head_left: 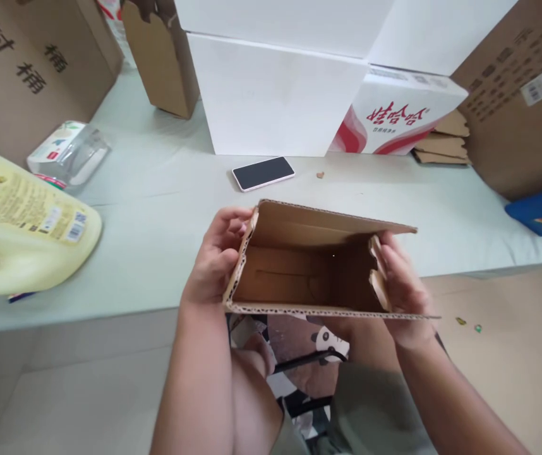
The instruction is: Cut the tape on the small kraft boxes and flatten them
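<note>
Box (294,229) — centre of frame, above the worktop's (148,253) near edge | grip: left hand (215,258) and right hand (406,284) clasping opposite ends | done: walls standing | undone: mouth — wide open, not yet closed

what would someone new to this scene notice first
The eye would likely fall first on the open brown corrugated cardboard box, held between the left hand and right hand near the front edge of the pale green table. Beyond it, a slim, pale-rimmed, black-screened phone lies before large plain white boxes. At far left is a big pale yellow plastic jug.
</note>
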Demonstrator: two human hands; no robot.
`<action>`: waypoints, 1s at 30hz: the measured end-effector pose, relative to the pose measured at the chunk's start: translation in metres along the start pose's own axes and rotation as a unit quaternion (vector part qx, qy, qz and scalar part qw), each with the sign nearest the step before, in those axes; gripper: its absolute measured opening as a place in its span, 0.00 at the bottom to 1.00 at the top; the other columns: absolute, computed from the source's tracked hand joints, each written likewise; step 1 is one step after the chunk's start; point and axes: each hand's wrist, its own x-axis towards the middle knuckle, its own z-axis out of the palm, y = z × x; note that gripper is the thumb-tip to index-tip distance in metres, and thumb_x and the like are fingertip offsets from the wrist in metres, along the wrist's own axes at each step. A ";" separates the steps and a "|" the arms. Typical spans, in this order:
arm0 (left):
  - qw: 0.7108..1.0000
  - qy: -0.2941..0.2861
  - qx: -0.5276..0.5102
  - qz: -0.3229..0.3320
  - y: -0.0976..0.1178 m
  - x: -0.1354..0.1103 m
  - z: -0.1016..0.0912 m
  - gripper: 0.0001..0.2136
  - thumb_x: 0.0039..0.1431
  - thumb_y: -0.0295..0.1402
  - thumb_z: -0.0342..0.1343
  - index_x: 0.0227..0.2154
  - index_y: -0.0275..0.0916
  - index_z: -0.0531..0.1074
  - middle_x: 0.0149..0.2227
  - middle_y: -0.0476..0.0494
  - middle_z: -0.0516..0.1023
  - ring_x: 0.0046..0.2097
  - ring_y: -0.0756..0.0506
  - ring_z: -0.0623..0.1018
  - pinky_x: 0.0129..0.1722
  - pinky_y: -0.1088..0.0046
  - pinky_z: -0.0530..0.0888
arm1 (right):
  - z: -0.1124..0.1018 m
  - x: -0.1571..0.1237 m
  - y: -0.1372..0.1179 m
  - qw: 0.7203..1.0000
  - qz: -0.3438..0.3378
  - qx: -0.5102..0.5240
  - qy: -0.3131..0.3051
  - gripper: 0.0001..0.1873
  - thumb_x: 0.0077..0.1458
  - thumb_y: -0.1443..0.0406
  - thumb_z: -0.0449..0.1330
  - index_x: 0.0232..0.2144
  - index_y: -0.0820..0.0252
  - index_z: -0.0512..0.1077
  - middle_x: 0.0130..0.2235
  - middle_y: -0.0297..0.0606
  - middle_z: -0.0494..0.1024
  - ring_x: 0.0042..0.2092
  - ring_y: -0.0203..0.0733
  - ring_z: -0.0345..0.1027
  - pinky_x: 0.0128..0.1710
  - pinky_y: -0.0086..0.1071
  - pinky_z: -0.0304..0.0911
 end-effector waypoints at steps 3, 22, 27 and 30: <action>0.999 -0.016 0.041 0.028 -0.004 0.002 -0.006 0.30 0.33 0.51 0.80 0.41 0.47 0.80 0.36 0.47 0.81 0.33 0.43 0.79 0.30 0.68 0.75 | 0.011 0.017 -0.006 0.995 -0.036 0.088 0.021 0.40 0.70 0.42 0.31 0.62 0.40 0.75 0.68 0.30 0.72 0.75 0.57 0.54 0.77 0.62 0.44; 0.977 -0.024 0.212 0.017 0.000 -0.016 -0.002 0.21 0.48 0.36 0.70 0.47 0.47 0.74 0.40 0.48 0.82 0.37 0.43 0.81 0.37 0.66 0.74 | 0.050 0.018 -0.003 0.954 -0.187 0.187 0.139 0.25 0.61 0.49 0.64 0.56 0.48 0.70 0.59 0.42 0.77 0.64 0.55 0.71 0.76 0.67 0.42; 0.974 -0.018 0.218 0.059 -0.009 -0.012 -0.003 0.19 0.48 0.34 0.69 0.45 0.49 0.76 0.40 0.51 0.82 0.38 0.44 0.82 0.39 0.66 0.77 | 0.050 0.016 0.011 0.952 -0.207 0.185 0.128 0.21 0.63 0.48 0.61 0.54 0.48 0.72 0.59 0.42 0.75 0.63 0.56 0.71 0.76 0.69 0.43; 0.974 -0.016 0.211 0.080 -0.013 -0.011 -0.005 0.20 0.46 0.34 0.69 0.44 0.49 0.78 0.40 0.52 0.84 0.38 0.44 0.82 0.38 0.66 0.77 | 0.047 0.019 0.014 0.952 -0.209 0.189 0.122 0.21 0.63 0.47 0.61 0.53 0.47 0.72 0.58 0.41 0.75 0.61 0.57 0.72 0.75 0.70 0.43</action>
